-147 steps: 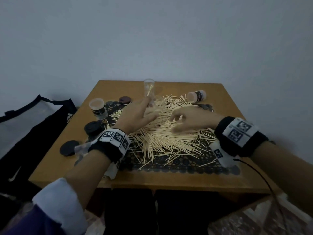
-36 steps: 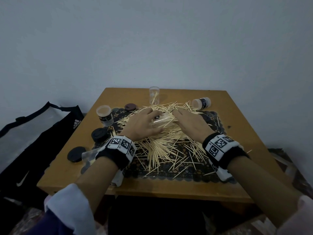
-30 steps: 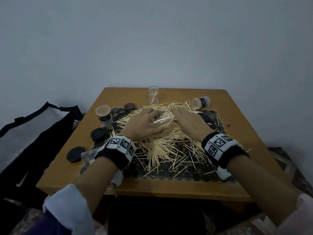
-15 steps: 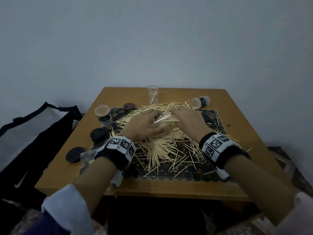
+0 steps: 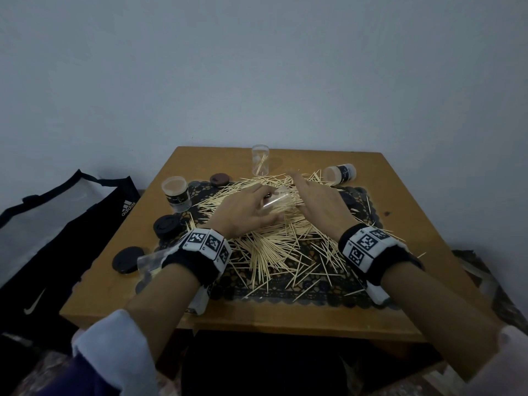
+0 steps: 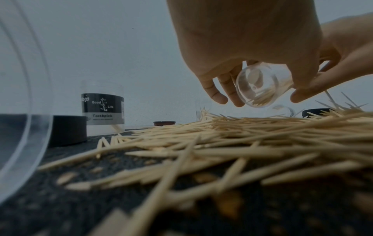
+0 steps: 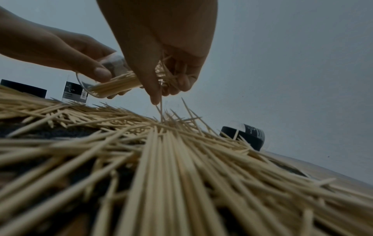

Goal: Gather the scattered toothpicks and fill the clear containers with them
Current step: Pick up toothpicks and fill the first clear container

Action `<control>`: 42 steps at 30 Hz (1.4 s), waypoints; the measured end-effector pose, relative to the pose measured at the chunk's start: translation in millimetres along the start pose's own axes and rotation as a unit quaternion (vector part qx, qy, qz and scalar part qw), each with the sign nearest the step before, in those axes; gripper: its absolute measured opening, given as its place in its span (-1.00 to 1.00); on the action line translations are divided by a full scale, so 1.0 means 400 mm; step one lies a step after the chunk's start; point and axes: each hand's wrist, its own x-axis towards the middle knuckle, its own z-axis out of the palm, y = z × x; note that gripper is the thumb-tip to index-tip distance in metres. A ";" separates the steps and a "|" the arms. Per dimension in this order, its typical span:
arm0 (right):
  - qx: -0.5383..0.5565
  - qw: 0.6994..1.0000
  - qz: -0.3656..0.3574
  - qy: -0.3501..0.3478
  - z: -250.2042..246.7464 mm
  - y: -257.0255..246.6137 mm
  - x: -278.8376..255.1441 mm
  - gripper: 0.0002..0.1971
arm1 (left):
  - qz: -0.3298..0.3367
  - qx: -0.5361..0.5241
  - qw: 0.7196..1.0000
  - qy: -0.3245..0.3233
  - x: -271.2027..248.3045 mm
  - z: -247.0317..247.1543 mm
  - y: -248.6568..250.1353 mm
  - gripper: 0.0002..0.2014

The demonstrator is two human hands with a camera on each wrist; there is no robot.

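A big heap of toothpicks covers a dark lace mat on the wooden table. My left hand grips a clear container tilted on its side just above the heap, with its mouth toward the right. In the left wrist view its round base faces the camera, and toothpicks lie inside. My right hand pinches a bundle of toothpicks at the container's mouth. A few of them hang down to the pile.
An upright clear container with a few toothpicks stands at the back. A labelled one stands left and another lies at the back right. One more lies by my left wrist. Dark lids sit on the left. A bag is beside the table.
Since the earliest frame my left hand has left the upright container at the back and holds another on its side. Over the last second my right hand pressed closer to its mouth with toothpicks.
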 end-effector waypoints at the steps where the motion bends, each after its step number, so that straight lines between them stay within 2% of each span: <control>1: 0.008 1.000 -0.002 0.005 0.000 0.000 0.000 -0.13 | -0.001 0.001 1.000 -0.001 0.000 -0.001 0.001 -0.41; 5: 0.032 0.999 -0.018 0.014 0.010 0.003 0.000 0.07 | -0.004 -0.002 1.000 -0.003 -0.002 -0.002 0.002 -0.42; 8: 0.040 0.999 -0.019 0.013 0.022 0.008 0.005 0.09 | -0.005 -0.013 1.000 -0.001 -0.004 -0.001 0.001 -0.45; 10: 0.043 0.999 -0.010 -0.006 0.025 0.008 0.007 -0.05 | -0.006 -0.015 1.000 -0.002 -0.003 -0.001 0.002 -0.45; 12: 0.028 0.999 0.000 -0.020 0.019 0.008 0.007 -0.30 | -0.007 -0.016 1.000 -0.003 -0.001 -0.001 0.002 -0.45; 15: -0.028 1.000 0.000 -0.001 0.009 0.010 0.004 -0.69 | -0.011 -0.015 1.000 -0.002 0.000 0.001 0.001 -0.44; 17: -0.037 0.999 -0.008 0.003 0.008 0.012 0.004 -0.77 | -0.013 -0.017 1.000 0.001 0.000 0.002 -0.002 -0.45; 26: 0.026 0.999 -0.019 -0.008 0.008 0.013 0.003 -0.67 | -0.003 -0.008 1.000 -0.001 0.001 0.005 -0.006 -0.46; 30: 0.059 0.997 -0.031 0.024 0.009 0.012 0.006 -0.58 | -0.004 -0.017 1.000 0.000 0.001 0.005 -0.006 -0.46; 37: 0.026 0.998 -0.007 0.056 -0.010 0.001 -0.004 -0.76 | -0.001 -0.028 1.000 -0.003 0.001 0.005 -0.007 -0.45; 42: 0.027 0.997 0.010 0.067 -0.013 -0.003 -0.006 -0.68 | 0.004 -0.025 1.000 -0.002 0.003 0.007 -0.008 -0.44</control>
